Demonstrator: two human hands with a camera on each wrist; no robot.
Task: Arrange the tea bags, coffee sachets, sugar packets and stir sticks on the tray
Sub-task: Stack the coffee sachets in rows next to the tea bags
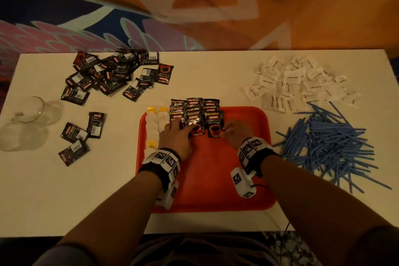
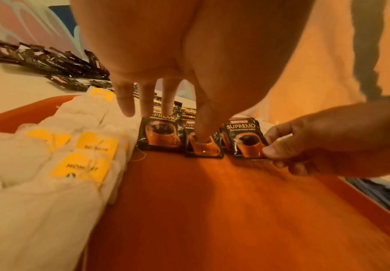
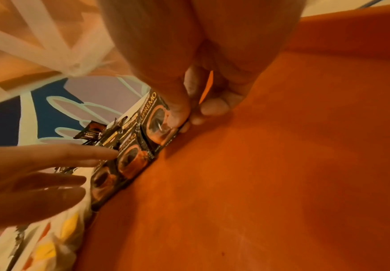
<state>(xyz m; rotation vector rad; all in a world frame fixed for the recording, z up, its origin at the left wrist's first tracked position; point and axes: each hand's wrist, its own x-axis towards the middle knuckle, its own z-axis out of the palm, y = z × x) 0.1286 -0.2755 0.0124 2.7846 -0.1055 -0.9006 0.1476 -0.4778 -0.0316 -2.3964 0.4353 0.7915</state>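
White table [image 1: 112,196] carries red tray [image 1: 211,190] at near edge. Best move, I'd say: L hand [image 1: 176,136], fingers straight, pins mid coffee sachets [image 1: 195,117] while R hand [image 1: 236,131] pinches the right sachet [image 2: 245,139], squaring its row w/ the rest. Tea bags [image 1: 154,123] fill tray's left edge. Sugar packets [image 1: 295,82] far right, stir sticks [image 1: 330,144] right edge; loose sachets [image 1: 108,73] far left, nothing blocking.
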